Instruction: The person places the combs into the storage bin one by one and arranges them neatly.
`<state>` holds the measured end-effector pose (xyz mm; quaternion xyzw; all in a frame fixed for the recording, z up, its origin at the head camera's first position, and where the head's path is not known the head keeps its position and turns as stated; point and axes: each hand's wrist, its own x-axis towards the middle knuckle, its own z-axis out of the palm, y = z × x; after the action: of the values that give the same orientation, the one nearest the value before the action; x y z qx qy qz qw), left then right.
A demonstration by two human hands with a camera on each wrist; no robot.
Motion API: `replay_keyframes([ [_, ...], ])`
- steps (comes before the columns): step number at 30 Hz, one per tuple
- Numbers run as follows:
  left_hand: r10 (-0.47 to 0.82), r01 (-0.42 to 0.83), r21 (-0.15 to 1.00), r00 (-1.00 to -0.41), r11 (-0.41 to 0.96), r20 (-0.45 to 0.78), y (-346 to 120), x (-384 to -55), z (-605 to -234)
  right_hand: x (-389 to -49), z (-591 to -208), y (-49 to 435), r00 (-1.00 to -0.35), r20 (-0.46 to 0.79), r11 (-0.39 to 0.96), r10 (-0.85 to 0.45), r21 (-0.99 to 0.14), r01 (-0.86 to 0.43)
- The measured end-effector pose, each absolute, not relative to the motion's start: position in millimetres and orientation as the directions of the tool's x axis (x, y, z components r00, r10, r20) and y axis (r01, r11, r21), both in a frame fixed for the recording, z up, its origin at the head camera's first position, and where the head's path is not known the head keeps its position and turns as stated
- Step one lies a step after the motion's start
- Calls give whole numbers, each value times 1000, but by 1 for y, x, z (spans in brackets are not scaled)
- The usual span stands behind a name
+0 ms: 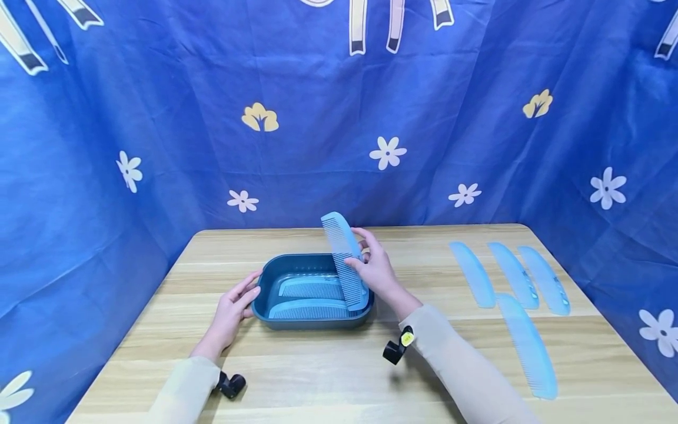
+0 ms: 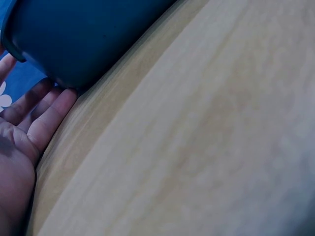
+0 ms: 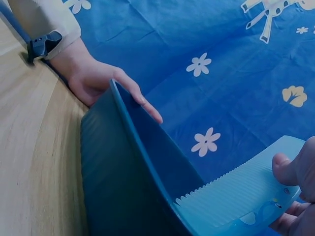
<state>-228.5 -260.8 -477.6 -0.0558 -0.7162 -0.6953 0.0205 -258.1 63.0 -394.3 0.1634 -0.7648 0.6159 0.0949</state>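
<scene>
Wooden table (image 1: pixel 318 377) — right hand (image 1: pixel 377 270) pinches a comb (image 1: pixel 351 282), left hand (image 1: pixel 233 307) holds a basin (image 1: pixel 312 324).

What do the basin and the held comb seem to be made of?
Basin: probably plastic, smooth satin finish, from its soft sheen and rounded corners.
Held comb: likely plastic, smooth, perhaps translucent, judging by its pale tint and even teeth.

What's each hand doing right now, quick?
Left hand: closed, holding the left end of the blue basin.
Right hand: closed, pinching a light-blue comb tilted over the basin's right end.
</scene>
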Motion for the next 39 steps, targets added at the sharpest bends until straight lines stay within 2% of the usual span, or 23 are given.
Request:
replay_keyframes([
  [5, 51, 103, 995, -994, 17, 102, -261, -229, -478, -261, -400, 62, -912, 361, 233, -196, -886, -401],
  [14, 53, 90, 996, -995, 8, 90, -261, -227, -477, -264, -407, 60, -818, 397, 209, -415, -834, -511],
  [30, 36, 87, 996, -996, 18, 87, -260, -229, -478, -267, -411, 46, -780, 220, 362, -587, -790, -495],
  [39, 47, 98, 995, -994, 24, 97, -261, -229, -479, -264, -415, 40, -732, 140, 443, -667, -716, -540],
])
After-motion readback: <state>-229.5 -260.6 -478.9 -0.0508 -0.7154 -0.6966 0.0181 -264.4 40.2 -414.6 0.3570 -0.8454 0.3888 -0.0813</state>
